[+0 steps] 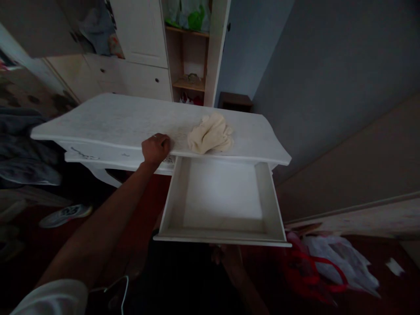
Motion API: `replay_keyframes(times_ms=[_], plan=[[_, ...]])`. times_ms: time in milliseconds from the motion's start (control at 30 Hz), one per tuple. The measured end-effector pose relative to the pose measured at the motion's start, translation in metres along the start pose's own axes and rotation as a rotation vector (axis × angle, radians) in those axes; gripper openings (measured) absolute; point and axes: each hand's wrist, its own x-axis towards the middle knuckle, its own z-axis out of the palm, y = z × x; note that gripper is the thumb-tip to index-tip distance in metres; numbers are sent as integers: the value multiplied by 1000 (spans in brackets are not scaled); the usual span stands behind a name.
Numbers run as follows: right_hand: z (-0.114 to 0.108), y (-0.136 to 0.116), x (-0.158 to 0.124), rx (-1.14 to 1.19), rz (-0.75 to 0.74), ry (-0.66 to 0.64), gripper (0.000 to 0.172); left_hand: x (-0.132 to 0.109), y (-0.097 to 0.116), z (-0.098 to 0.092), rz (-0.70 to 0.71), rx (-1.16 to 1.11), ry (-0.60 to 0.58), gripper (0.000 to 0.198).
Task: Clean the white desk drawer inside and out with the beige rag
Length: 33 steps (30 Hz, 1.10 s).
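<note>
My left hand (155, 148) is closed in a fist and rests on the front edge of a white table (124, 113). To its right, a crumpled cream cloth (211, 133) lies on the tabletop. Below the cloth, a white drawer (223, 192) is pulled far out of the table, with nothing lying in it. My right hand (228, 258) is in shadow just under the drawer's front panel. The panel covers part of it, and its fingers are too dark to make out.
White cabinets (141, 43) and an open shelf unit (188, 83) stand behind the table. A grey wall (328, 78) rises on the right. Plastic bags (341, 258) with a red handle lie on the floor at right. A shoe (67, 214) is at left.
</note>
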Motion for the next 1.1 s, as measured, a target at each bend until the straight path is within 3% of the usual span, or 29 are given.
replay_keyframes(times_ms=[133,633,1100], plan=[[8,-8,-5,119,9,58,46,-1,0,3,-4,1,25,28],[39,-70,-13,139,35,205,58,-3,4,2,-79,-2,-3,33],[44,-89,65,168,-139,255,53,-4,11,-6,-92,-5,-23,32]])
